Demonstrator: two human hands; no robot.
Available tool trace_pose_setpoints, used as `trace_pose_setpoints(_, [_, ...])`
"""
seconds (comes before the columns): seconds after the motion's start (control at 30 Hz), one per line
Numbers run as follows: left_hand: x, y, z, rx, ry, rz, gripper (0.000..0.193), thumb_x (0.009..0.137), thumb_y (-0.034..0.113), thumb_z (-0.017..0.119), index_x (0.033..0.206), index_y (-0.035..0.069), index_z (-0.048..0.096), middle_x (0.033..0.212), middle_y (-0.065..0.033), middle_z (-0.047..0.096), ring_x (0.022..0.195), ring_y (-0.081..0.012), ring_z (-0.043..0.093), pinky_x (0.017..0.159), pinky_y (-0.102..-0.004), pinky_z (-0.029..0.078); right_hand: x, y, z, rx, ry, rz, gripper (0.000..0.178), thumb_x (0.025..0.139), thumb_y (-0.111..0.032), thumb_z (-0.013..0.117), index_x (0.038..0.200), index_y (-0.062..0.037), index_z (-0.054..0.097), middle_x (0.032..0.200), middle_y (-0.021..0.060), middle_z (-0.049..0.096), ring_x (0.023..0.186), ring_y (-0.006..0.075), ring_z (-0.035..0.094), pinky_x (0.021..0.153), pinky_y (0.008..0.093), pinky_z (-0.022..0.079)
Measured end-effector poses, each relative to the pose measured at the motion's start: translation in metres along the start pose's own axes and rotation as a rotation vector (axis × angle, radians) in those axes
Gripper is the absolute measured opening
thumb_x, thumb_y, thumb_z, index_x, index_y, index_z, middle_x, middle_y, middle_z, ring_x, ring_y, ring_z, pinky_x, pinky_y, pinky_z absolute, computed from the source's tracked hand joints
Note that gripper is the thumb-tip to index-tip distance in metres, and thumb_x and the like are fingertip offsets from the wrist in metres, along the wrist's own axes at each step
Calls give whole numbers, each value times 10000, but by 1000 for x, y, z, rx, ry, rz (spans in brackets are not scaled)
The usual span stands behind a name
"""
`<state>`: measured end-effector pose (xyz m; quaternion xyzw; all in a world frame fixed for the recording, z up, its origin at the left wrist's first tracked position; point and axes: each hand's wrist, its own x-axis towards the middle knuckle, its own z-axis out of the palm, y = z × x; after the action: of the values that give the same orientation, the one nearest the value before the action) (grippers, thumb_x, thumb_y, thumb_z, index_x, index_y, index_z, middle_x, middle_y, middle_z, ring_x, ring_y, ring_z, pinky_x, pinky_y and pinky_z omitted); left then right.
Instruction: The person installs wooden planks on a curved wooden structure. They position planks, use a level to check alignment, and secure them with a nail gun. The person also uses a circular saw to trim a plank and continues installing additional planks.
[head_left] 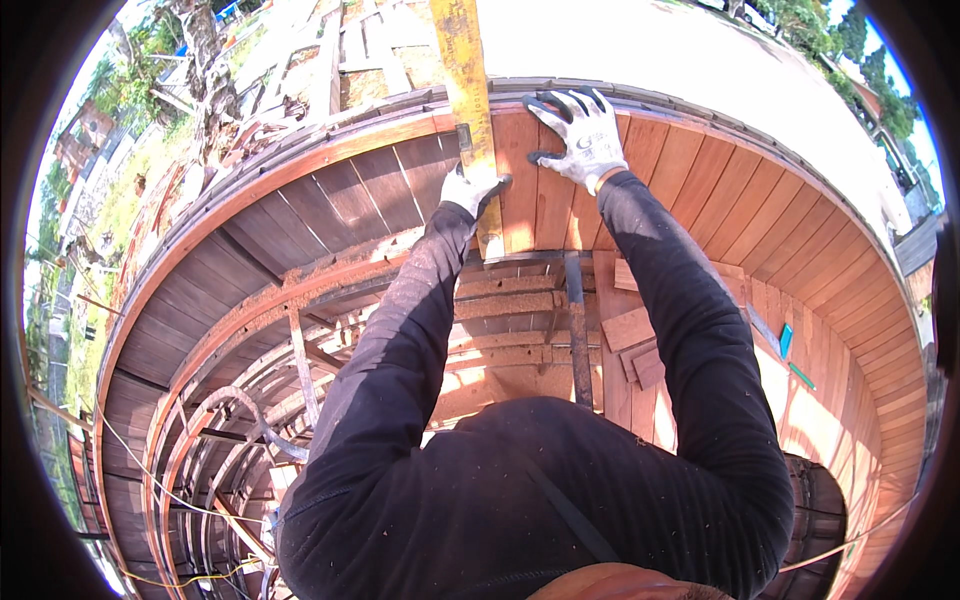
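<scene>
Both of my hands wear pale work gloves with dark fingertips. My left hand (470, 190) is wrapped round the lower part of a worn yellow spirit level (462, 75). The level lies across the curved wooden rim (380, 135), its far end reaching out past the edge and its near end at the inner side of the planks. Just right of it, my right hand (585, 140) rests with fingers spread on the reddish-brown planks (520, 200), close to their outer edge. To the left of the level the planks (350, 195) are darker, with gaps between some.
Curved ribs (290, 275) and a bent hose-like tube (235, 392) fill the left interior. A dark upright post (578, 330) stands before me. Loose board pieces (635, 340) and a blue item (786, 340) lie on the right boards. A yellow cord (190, 578) runs at lower left.
</scene>
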<state>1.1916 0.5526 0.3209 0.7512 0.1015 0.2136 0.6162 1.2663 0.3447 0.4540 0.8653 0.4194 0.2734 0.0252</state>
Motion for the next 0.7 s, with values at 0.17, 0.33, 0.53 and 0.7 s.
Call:
trace_pose_setpoints(0.17, [-2,3,-1,-1,-4,-3,569,712,288,842,1122,-4,576,988,-62,650,871,-160,613,784,-305,512,0,0,0,15,1,4,776,806,-646,606,1474,-376,318,1504,26,354,1405,238,292,1180,499,127])
trace_pose_setpoints(0.33, [0,-1,0,-2,-1,2,565,710,287,841,1123,-1,585,981,-61,654,860,-159,615,774,-305,512,0,0,1,13,4,3,778,805,-645,608,1475,-373,319,1504,24,353,1404,244,293,1179,499,133])
trace_pose_setpoints(0.53, [0,1,2,-40,12,-5,425,712,184,853,1020,47,594,874,-1,633,765,-109,597,693,-288,509,-1,1,3,7,20,-8,785,804,-649,605,1479,-382,308,1502,15,354,1400,239,300,1177,498,140])
trace_pose_setpoints(0.7, [-3,3,3,-22,24,0,350,732,176,841,969,57,613,828,10,638,730,-108,595,667,-280,505,0,0,3,-12,5,4,781,802,-653,604,1475,-389,310,1496,19,363,1399,240,301,1175,498,141])
